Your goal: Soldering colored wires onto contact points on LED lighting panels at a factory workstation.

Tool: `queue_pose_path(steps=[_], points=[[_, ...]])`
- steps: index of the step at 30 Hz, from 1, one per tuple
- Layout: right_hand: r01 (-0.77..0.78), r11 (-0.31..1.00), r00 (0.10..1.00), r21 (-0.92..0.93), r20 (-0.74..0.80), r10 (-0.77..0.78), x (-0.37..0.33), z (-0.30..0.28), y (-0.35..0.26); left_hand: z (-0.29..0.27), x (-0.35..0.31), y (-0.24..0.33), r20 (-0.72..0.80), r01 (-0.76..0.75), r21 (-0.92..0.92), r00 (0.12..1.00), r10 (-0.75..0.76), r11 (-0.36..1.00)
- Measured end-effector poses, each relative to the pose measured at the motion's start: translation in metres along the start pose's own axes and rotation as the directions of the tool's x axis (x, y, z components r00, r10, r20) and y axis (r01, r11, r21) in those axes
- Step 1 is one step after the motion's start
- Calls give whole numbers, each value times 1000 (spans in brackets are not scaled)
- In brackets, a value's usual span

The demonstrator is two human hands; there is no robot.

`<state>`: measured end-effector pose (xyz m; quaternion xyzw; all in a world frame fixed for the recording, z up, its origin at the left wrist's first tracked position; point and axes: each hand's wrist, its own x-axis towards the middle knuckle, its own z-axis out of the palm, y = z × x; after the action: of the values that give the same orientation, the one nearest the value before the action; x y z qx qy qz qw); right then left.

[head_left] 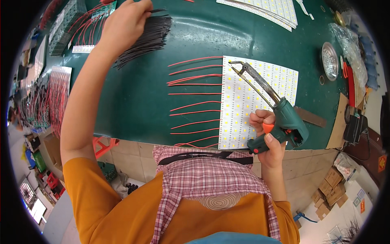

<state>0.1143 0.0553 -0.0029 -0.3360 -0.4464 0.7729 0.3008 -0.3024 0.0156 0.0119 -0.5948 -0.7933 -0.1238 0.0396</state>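
**R hand (274, 152) on gun (290, 122), L hand (128, 26) at blk wires (153, 35)**

R hand grips gun by its handle, tip over upper-left corner of board (235, 122); red wires (195, 94) stick out left of it. L hand's fingers bend at far end of blk wires; can't tell if any's pinched. Best: take blk wires singly, w/ tip (prob. hot) clear of red wires & fingers. Metal bowl (324, 66) is right of board; contents too small to ID. Boxes (336, 187) lower right, insides hidden.

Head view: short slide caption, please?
Right grip holding a green plastic soldering gun over a white rectangular LED panel with thin red wires; left grip at thin black wires.
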Motion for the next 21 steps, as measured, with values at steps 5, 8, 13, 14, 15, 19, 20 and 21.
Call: queue_pose_path(steps=[5, 8, 13, 14, 15, 19, 20, 21], points=[[-2, 999, 999, 53, 45, -1, -3, -1, 5, -4, -2, -4, 26, -20, 123, 1000, 17, 992], [1, 997, 999, 72, 47, -4, -5, 0, 6, -6, 2, -7, 58, -28, 257, 998, 14, 966], [-5, 992, 999, 124, 53, -1, -11, -5, 7, -14, 8, -18, 95, -111, 398, 992, 79, 911], [-7, 991, 999, 136, 50, 0, -11, -5, 7, -16, 8, -17, 130, -141, 444, 987, 92, 885], [-6, 990, 999, 142, 48, -1, -11, -5, 7, -18, 8, -17, 166, -173, 486, 981, 104, 857], [-24, 987, 999, 161, 48, 17, -12, -4, 5, -21, 12, -20, 195, -214, 509, 972, 130, 834], [-33, 986, 998, 165, 51, 25, -13, -4, 5, -22, 14, -19, 217, -236, 536, 966, 138, 811], [-33, 985, 998, 172, 51, 24, -12, -5, 5, -24, 16, -20, 240, -258, 562, 960, 144, 786]])
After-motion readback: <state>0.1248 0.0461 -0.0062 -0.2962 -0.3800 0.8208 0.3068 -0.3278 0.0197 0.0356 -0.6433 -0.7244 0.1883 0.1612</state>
